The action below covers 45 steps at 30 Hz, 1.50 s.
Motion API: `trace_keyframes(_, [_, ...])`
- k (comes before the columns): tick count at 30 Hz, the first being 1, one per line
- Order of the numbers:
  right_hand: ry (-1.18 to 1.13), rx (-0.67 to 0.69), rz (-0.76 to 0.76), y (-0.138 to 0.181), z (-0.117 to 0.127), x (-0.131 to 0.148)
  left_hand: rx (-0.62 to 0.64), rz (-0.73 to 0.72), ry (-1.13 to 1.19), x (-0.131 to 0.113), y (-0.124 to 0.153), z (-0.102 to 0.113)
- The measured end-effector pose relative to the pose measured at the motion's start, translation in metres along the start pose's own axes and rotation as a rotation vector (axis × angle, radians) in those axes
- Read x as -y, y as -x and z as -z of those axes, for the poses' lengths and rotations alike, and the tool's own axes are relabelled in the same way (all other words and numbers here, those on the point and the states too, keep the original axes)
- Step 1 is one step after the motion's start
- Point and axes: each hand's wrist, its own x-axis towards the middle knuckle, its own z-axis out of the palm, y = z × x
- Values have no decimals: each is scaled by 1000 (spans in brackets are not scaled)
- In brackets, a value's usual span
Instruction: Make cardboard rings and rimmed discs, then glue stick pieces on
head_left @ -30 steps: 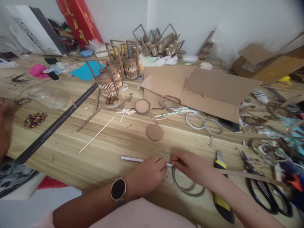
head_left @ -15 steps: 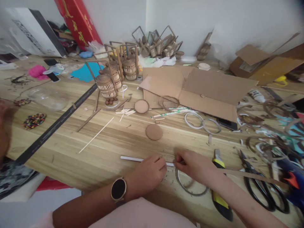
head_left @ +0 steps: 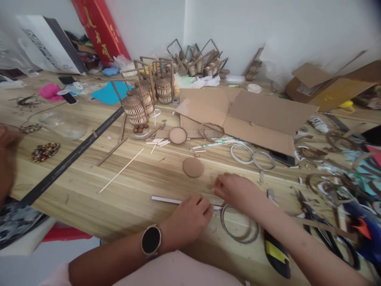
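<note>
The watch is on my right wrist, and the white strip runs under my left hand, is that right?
The wrist is wrong: in the head view, the watch is on the wrist of your left hand. The white strip does run under that hand.

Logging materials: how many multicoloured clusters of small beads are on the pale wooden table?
2: a larger cluster at left and a smaller cluster beyond it, beside the clear rounded jar. Others may be hidden.
</note>
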Motion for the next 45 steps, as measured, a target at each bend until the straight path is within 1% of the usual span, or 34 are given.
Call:
trace_keyframes(3, [-60,-106,14,-21,2,9,8,6,7,0,2,3])
trace_keyframes(7, [-117,-209,-40,-49,-6,24,5,-18,59,2,8,6])
trace_keyframes(10, [-166,-257,-59,-62,-12,30,-9,-2,130,6,18,5])
trace_keyframes(13, [-273,-261,-12,-67,-16,29,-57,77,179,12,30,0])
trace_keyframes(15, [-374,-238,47,-63,-18,25,-99,165,175,17,37,-3])
trace_keyframes(18, [-504,-196,152,-43,-20,19,-123,302,130,25,47,-5])
trace_keyframes(21, [-579,-197,277,-14,-26,15,-95,407,110,31,54,1])
trace_keyframes(23, [-610,-242,391,3,-34,13,-70,453,121,35,59,9])
trace_keyframes(25, [-610,-265,469,14,-43,13,-48,483,136,37,63,16])
trace_keyframes(27, [-583,-272,484,20,-50,14,-20,504,141,39,66,21])
trace_keyframes(30, [-525,-289,465,22,-56,16,27,511,152,43,71,25])
trace_keyframes(37, [-327,-315,426,23,-58,21,87,524,152,55,85,32])
trace_keyframes(45, [-245,-335,409,21,-59,24,73,524,206,62,90,31])
